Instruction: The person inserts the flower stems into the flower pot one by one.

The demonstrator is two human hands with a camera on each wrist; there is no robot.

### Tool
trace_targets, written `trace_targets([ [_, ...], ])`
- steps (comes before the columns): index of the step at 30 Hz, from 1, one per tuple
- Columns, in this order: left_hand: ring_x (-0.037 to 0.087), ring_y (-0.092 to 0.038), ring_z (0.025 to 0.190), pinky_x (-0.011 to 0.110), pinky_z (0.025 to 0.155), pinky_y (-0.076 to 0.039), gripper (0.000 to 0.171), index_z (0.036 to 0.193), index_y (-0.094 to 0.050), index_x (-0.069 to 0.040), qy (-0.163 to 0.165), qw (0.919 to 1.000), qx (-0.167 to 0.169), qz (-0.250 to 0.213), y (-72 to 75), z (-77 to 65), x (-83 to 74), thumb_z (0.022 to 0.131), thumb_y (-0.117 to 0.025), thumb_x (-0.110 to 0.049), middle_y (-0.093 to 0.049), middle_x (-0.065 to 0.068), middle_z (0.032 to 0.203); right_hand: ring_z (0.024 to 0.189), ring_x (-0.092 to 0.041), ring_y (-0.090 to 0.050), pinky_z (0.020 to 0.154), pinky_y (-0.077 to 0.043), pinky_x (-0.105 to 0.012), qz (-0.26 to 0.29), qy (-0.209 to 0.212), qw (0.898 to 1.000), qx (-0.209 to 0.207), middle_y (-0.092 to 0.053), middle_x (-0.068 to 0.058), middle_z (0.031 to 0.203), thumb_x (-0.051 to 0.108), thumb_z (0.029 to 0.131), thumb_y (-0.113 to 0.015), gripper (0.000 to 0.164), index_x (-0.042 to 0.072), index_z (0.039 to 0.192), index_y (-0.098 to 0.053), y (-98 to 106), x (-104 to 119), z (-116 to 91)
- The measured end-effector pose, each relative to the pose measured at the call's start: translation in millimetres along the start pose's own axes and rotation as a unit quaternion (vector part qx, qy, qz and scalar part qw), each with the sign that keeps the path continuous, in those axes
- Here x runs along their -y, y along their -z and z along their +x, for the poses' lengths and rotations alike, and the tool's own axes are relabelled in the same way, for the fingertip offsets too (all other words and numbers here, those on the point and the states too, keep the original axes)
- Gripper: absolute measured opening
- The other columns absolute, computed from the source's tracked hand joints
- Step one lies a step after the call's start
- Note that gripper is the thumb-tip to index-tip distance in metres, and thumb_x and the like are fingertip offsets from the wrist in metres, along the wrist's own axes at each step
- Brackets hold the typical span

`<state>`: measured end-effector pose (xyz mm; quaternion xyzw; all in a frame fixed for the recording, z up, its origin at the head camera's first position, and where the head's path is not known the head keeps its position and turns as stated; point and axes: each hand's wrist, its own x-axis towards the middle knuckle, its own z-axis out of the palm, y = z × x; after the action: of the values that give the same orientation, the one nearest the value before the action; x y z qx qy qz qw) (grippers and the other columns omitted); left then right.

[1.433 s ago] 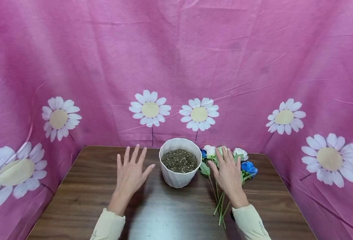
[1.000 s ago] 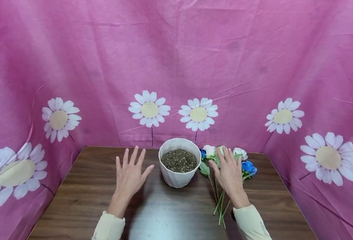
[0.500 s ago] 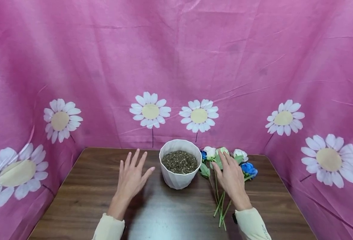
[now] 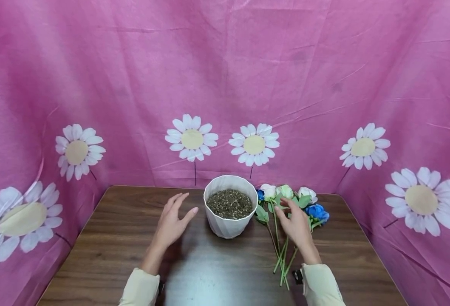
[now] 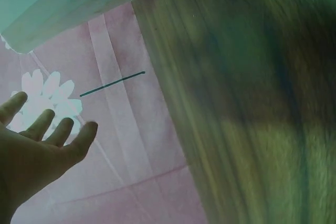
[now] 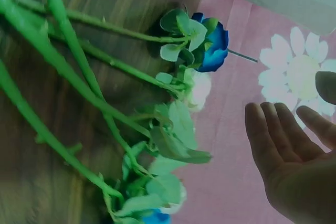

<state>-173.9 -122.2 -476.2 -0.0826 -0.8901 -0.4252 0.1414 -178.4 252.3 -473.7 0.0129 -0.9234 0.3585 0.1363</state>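
Observation:
A white faceted flowerpot filled with dark soil stands at the middle of the table. To its left my left hand hovers with fingers loosely bent and nothing in it; the left wrist view also shows this hand apart from the pot. On the pot's right lie several artificial flowers, among them a blue rose and a white rose, their green stems crossing toward me. My right hand is above these flowers, fingers relaxed, gripping none of them. In the right wrist view a blue rose appears near the pot.
The brown wooden table carries the pot and flowers. A pink curtain printed with large daisies surrounds its back and both sides. Small dark devices sit at both wrists, one showing by the right cuff.
Both hands, spread flat before, have turned so their palms face inward, with fingers more bent. The pot and flowers have stayed in place.

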Motion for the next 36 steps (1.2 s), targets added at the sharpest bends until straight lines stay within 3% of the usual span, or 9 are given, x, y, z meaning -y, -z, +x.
trace_targets([
  [4,0.040,-0.049,0.131,0.060,0.108,-0.040,0.058,0.142,-0.057,-0.009,0.003,0.9992,-0.005,-0.040,-2.6,1.5,3.6,0.094,-0.074,-0.035,-0.052,0.021,0.142,0.107,-0.038,-0.066,0.088,-0.055,-0.055,0.021,-0.031,0.999,0.011,-0.067,-0.019,0.124,0.021,0.100,-0.066,0.041,0.004,0.137,-0.058,-2,-4,0],
  [9,0.037,-0.051,0.127,0.060,0.104,-0.042,0.056,0.141,-0.057,-0.010,0.031,0.9953,0.004,-0.092,-5.5,2.8,7.9,0.092,-0.075,-0.033,-0.057,0.018,0.136,0.103,-0.033,-0.066,0.086,-0.055,-0.047,0.039,-0.053,0.997,0.031,-0.069,-0.018,0.118,0.020,0.098,-0.069,0.040,0.002,0.132,-0.061,-6,-8,0],
  [15,0.037,-0.049,0.129,0.060,0.108,-0.039,0.059,0.142,-0.055,-0.009,0.071,0.9838,0.026,-0.162,-10.3,4.1,6.3,0.091,-0.077,-0.028,-0.057,0.020,0.135,0.099,-0.032,-0.068,0.078,-0.058,-0.038,0.052,-0.076,0.994,0.063,-0.070,-0.018,0.114,0.017,0.094,-0.074,0.042,-0.001,0.130,-0.062,-12,-15,-1],
  [20,0.042,-0.055,0.120,0.053,0.098,-0.050,0.052,0.137,-0.055,-0.006,0.101,0.9650,0.031,-0.240,-16.8,5.3,-4.1,0.090,-0.077,-0.016,-0.058,0.023,0.130,0.092,-0.030,-0.068,0.070,-0.058,-0.034,0.068,-0.105,0.987,0.104,-0.071,-0.019,0.109,0.014,0.091,-0.076,0.045,-0.005,0.128,-0.061,-17,-20,-5],
  [24,0.039,-0.057,0.113,0.048,0.086,-0.058,0.045,0.129,-0.054,-0.004,0.139,0.9362,0.049,-0.319,-26.9,11.8,-8.2,0.091,-0.076,-0.013,-0.053,0.024,0.128,0.080,-0.028,-0.069,0.063,-0.059,-0.034,0.082,-0.132,0.979,0.131,-0.070,-0.016,0.101,0.013,0.089,-0.077,0.043,-0.008,0.124,-0.061,-21,-24,-7],
  [26,0.033,-0.057,0.110,0.050,0.084,-0.059,0.044,0.128,-0.052,-0.004,0.157,0.9214,0.059,-0.350,-34.1,15.7,-5.4,0.092,-0.075,-0.015,-0.051,0.023,0.127,0.076,-0.029,-0.070,0.063,-0.061,-0.035,0.091,-0.146,0.975,0.138,-0.070,-0.015,0.098,0.011,0.089,-0.078,0.042,-0.009,0.122,-0.062,-25,-27,-7],
  [28,0.028,-0.057,0.108,0.057,0.088,-0.057,0.045,0.129,-0.050,-0.004,0.173,0.9118,0.066,-0.367,-37.8,18.6,-5.8,0.093,-0.074,-0.018,-0.051,0.022,0.127,0.075,-0.031,-0.070,0.064,-0.062,-0.037,0.098,-0.155,0.973,0.143,-0.069,-0.017,0.098,0.010,0.088,-0.078,0.042,-0.010,0.122,-0.061,-28,-29,-7],
  [36,0.026,-0.058,0.108,0.058,0.090,-0.056,0.049,0.132,-0.048,-0.004,0.188,0.8998,0.086,-0.384,-46.7,27.3,-7.5,0.093,-0.073,-0.022,-0.053,0.020,0.124,0.067,-0.019,-0.064,0.059,-0.059,-0.034,0.067,-0.156,0.973,0.155,-0.068,-0.012,0.091,0.010,0.088,-0.079,0.042,-0.008,0.121,-0.060,-39,-34,-11],
])
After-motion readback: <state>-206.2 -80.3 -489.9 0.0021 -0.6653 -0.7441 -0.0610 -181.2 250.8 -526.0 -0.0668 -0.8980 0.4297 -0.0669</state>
